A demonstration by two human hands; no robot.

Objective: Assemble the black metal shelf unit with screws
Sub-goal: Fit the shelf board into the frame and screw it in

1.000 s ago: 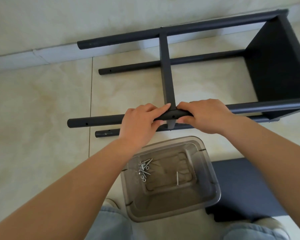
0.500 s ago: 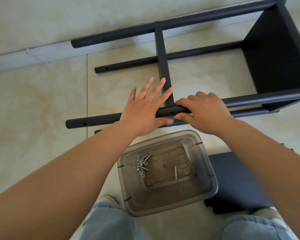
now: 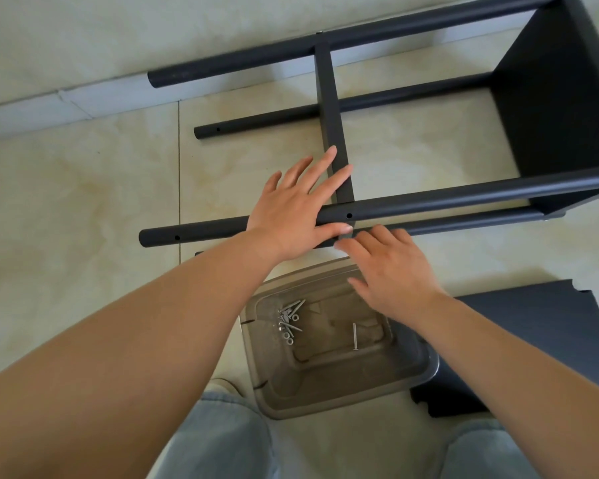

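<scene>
The black metal shelf frame [image 3: 547, 98] lies on its side on the tiled floor [image 3: 66, 202], filling the picture from 11 o'clock round to 3 o'clock. Its nearest upright tube [image 3: 446, 197] runs across the middle, and an open screw hole [image 3: 349, 215] shows where the flat crossbar [image 3: 332, 115] meets it.

The left hand [image 3: 291, 216] rests flat on this tube with the fingers straight and spread; the thumb goes under the tube, so it presses and steadies more than it grips. The right hand [image 3: 391, 271] is at about 5 o'clock from the hole, fingers loosely bent and holding nothing, above the far edge of the clear plastic container [image 3: 426, 368].

In the container lie a small heap of screws and washers [image 3: 289, 321] and one long screw [image 3: 354, 337] apart from them. A loose dark shelf panel [image 3: 533, 340] lies on the floor at 4 o'clock.

I judge the frame to be stiff and rather light for its size, but the painted round tubes are smooth and can roll or slip under a flat palm. It seems better to hold close to the joint, with the fingers around the tube, so that the hole stays lined up. The screws are small and slippery; the long one should be pinched near the head.
</scene>
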